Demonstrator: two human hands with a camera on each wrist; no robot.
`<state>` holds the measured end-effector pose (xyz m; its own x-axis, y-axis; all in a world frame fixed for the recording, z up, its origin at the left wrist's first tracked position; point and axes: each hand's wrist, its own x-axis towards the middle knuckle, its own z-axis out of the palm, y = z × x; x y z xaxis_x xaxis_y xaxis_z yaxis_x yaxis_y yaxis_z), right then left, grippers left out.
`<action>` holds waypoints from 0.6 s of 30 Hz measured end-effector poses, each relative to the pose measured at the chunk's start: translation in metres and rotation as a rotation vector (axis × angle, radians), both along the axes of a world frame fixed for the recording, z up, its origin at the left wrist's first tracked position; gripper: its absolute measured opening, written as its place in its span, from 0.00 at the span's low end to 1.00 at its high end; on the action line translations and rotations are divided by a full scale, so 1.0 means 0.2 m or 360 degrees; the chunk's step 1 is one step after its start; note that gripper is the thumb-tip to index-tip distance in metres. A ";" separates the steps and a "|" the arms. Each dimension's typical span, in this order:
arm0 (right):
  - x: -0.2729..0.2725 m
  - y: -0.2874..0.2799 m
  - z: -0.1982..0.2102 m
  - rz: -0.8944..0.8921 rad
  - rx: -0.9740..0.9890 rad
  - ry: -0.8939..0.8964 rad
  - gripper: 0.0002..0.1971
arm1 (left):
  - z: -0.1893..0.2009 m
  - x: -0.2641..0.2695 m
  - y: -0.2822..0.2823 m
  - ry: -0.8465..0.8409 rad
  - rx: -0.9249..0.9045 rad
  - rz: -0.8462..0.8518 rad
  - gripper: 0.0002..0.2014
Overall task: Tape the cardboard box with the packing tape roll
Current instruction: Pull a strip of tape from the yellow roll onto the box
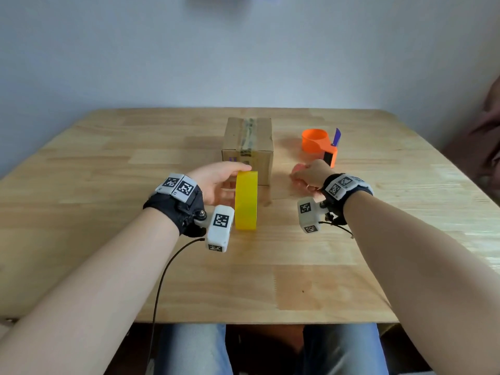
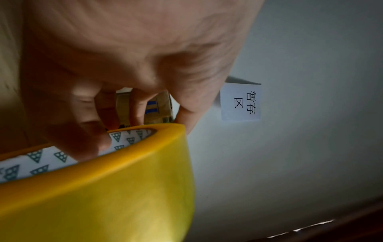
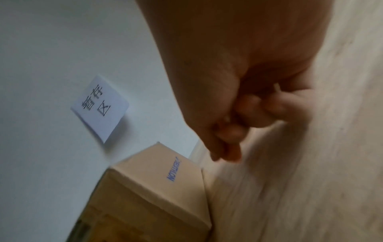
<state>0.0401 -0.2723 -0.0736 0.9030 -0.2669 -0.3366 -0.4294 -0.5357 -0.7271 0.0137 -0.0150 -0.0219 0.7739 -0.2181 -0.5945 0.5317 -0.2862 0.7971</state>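
A: Cardboard box (image 1: 247,147) first: we see it in the upper middle of the head view, standing on the pale wooden desk (image 1: 108,163). It is plain brown, square-edged, with a strip of glossy clear tape already running along its top seam and down the near face. Small blue print marks its sides.

B: And the packing tape roll (image 1: 246,203)? We find it at the centre of that view, just below the box, held on edge.

A: Yes. Its outer band is smooth, shiny and yellow. In the left wrist view the cardboard core shows white, printed with little grey-green triangles.

B: How do our hands stand?

A: Our left hand (image 1: 216,185) grasps the roll: the thumb lies over the top of the band, and the fingers (image 2: 87,142) reach inside the core. Our right hand (image 1: 308,175), right of centre, is clenched into a loose fist above the desk; we see nothing in it, though the right wrist view is blurred.

B: Anything else?

A: An orange plastic tape dispenser (image 1: 320,144) with a round hoop and a purple blade guard sits at the upper right, just beyond the right hand. A white paper label (image 2: 241,102) with black characters is stuck on the pale wall.
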 end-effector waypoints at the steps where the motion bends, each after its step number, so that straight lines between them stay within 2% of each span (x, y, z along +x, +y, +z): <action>1: -0.02 0.00 0.01 -0.0040 0.0144 -0.0083 0.06 | -0.01 0.00 0.00 0.0004 -0.0029 0.0009 0.10; 3: -0.05 0.00 0.03 -0.0087 0.0498 -0.0289 0.08 | -0.03 -0.01 0.01 -0.0020 -0.0092 0.0025 0.10; 6: -0.11 0.06 0.13 0.0039 0.0948 -0.0435 0.14 | -0.04 -0.03 0.01 -0.0082 -0.0149 0.0026 0.10; 10: -0.15 0.14 0.24 0.0193 0.1115 -0.0607 0.13 | -0.03 -0.07 0.01 -0.0090 -0.0221 0.0018 0.10; 12: -0.15 0.18 0.27 0.0254 0.1185 -0.0573 0.16 | -0.04 -0.07 0.01 -0.0106 -0.0229 0.0040 0.10; 15: -0.15 0.22 0.30 0.0296 0.1075 -0.0480 0.13 | -0.04 -0.07 0.01 -0.0120 -0.0256 0.0060 0.08; 18: -0.15 0.25 0.32 0.0246 0.1235 -0.0430 0.13 | -0.04 -0.07 0.01 -0.0121 -0.0272 0.0062 0.07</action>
<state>0.0103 -0.2231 -0.0096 0.9864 0.0851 -0.1405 -0.1503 0.1213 -0.9812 0.0001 -0.0121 -0.0297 0.8250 -0.2798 -0.4910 0.4763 -0.1232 0.8706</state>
